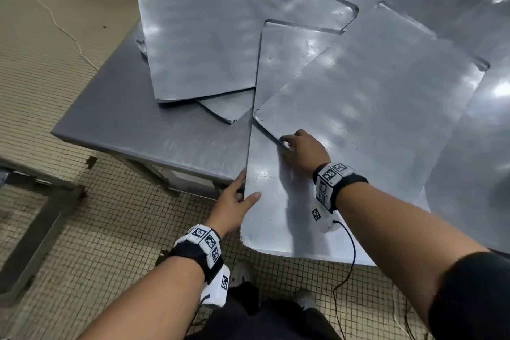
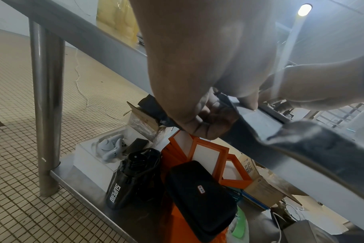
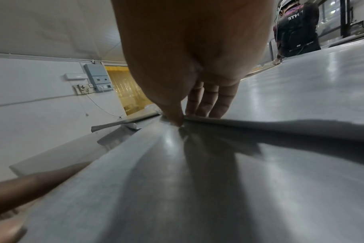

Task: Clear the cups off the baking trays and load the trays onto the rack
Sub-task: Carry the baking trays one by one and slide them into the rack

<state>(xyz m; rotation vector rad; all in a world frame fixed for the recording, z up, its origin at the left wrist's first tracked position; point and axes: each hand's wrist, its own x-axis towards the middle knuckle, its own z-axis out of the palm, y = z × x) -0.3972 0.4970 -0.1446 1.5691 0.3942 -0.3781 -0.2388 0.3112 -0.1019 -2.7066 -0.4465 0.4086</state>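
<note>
Several empty metal baking trays lie overlapped on a steel table [image 1: 132, 124]; no cups are in view. A lower baking tray [image 1: 276, 226] juts out over the table's front edge. My left hand [image 1: 238, 201] grips its left rim, thumb on top and fingers curled beneath [image 2: 210, 118]. An upper baking tray [image 1: 372, 107] lies slanted across it. My right hand [image 1: 299, 148] pinches that tray's near rim, with the fingers [image 3: 208, 105] on top and the thumb at the edge. In the right wrist view the upper baking tray [image 3: 301, 98] sits above the lower baking tray [image 3: 197, 180].
More trays lie at the far left [image 1: 198, 36] and at the back [image 1: 300, 0]. Below the table a shelf holds a black case [image 2: 199, 197], a black bottle [image 2: 125, 180] and orange frames [image 2: 208, 152], beside a table leg [image 2: 46, 98]. A person [image 3: 297, 29] stands beyond the table.
</note>
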